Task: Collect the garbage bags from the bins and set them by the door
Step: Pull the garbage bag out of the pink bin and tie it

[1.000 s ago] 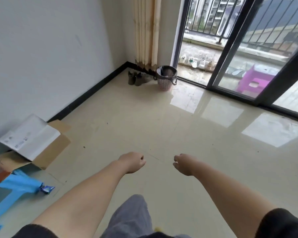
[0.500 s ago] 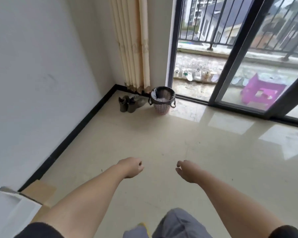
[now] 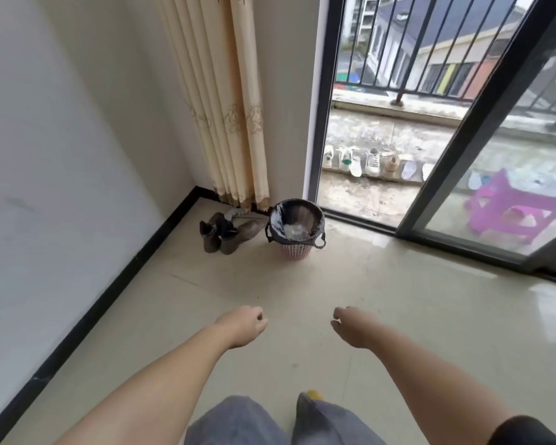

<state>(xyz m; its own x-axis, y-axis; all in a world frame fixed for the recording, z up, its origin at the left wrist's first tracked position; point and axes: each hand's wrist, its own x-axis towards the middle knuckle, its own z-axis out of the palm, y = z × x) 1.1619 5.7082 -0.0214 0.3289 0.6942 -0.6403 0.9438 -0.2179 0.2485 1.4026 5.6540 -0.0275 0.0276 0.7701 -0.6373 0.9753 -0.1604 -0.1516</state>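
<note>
- Over in the far corner, by the curtain [image 3: 235, 101], stood a small pink bin [image 3: 296, 250] with a black garbage bag [image 3: 294, 231] lining it, the bag's edge folded over the rim and a handle loop hanging at each side.
- Some clear plastic rubbish sat inside the bag, couldn't tell exactly what.
- The bin was right next to the frame of the sliding glass door [image 3: 482, 149], which stood open on that side.
- Both arms were stretched out low over the tiled floor [image 3: 398, 293], nearer the camera, well apart from the bin, which sat far ahead and roughly between the two.
- The left hand [image 3: 243, 326] had its fingers curled in loosely, holding nothing.
- The right hand [image 3: 353, 327] looked the same, fingers loosely bent with the thumb a bit apart, nothing pinched.
- Just left of the bin, a pair of brown boots [image 3: 223, 234] lay tipped against each other near the black baseboard.
- Out on the balcony, a row of pale shoes [image 3: 373, 162] lined a ledge, and a purple plastic stool [image 3: 514, 210] sat behind the glass on the right.
- Grey trouser legs and a bit of yellow footwear showed at the near edge.
- No brand, label or writing was readable anywhere, honestly.
</note>
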